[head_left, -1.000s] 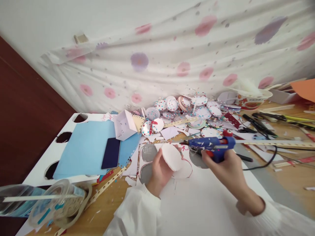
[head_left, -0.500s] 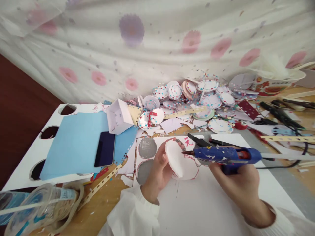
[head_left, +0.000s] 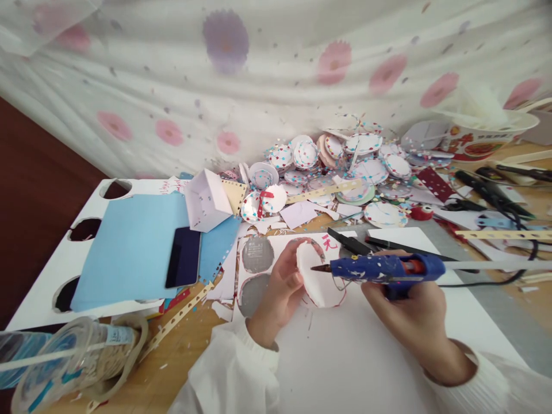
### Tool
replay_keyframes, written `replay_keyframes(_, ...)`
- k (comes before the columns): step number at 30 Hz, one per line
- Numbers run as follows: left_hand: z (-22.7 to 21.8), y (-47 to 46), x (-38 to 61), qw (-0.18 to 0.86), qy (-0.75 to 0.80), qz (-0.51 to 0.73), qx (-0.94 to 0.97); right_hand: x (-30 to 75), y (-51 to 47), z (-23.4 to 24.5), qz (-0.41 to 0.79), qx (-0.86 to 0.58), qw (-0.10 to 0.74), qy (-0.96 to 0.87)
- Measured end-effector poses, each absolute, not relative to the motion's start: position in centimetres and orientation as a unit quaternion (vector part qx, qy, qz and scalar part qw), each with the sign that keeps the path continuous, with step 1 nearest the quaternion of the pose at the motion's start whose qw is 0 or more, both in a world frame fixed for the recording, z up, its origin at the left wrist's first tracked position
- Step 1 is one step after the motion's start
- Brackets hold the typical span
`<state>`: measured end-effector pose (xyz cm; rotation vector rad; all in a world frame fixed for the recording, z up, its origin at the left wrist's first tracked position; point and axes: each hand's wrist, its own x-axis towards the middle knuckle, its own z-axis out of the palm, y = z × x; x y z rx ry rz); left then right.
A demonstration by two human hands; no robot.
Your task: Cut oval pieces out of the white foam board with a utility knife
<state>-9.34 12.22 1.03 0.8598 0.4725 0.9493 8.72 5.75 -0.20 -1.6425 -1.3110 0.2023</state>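
Note:
My left hand [head_left: 280, 287] grips a white paper disc [head_left: 309, 270] by its left edge, holding it tilted up. A blue hot glue gun [head_left: 379, 269] is in my right hand [head_left: 409, 322], its fingers wrapped round the handle. The dark nozzle points left and lies over the disc's face; whether it touches cannot be made out. Beneath both hands is a large white sheet [head_left: 345, 356] with round cut-outs along its far left part and red lettering [head_left: 331, 241] near its far edge.
Many speckled paper discs [head_left: 306, 154] are heaped by the curtain. On the left are a phone [head_left: 184, 257], blue paper [head_left: 129, 247], a white paper box [head_left: 208, 200] and a plastic cup [head_left: 90, 351]. Pens and knives [head_left: 491, 192] and a paper tub [head_left: 478, 141] stand right. A cable [head_left: 487, 283] trails from the glue gun.
The glue gun has shifted slightly left, with its nozzle now farther over the disc. The disc has turned more edge-on and moved a little right in my left hand.

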Motion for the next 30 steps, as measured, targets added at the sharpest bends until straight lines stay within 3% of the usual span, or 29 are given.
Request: replay_keyframes(30, 0.45, 12.23, -9.46, 0.779, 0.218, 0.433, 0.398, 9.13, 5.76, -0.57, 0.042, -0.630, 0.491, -0.600)
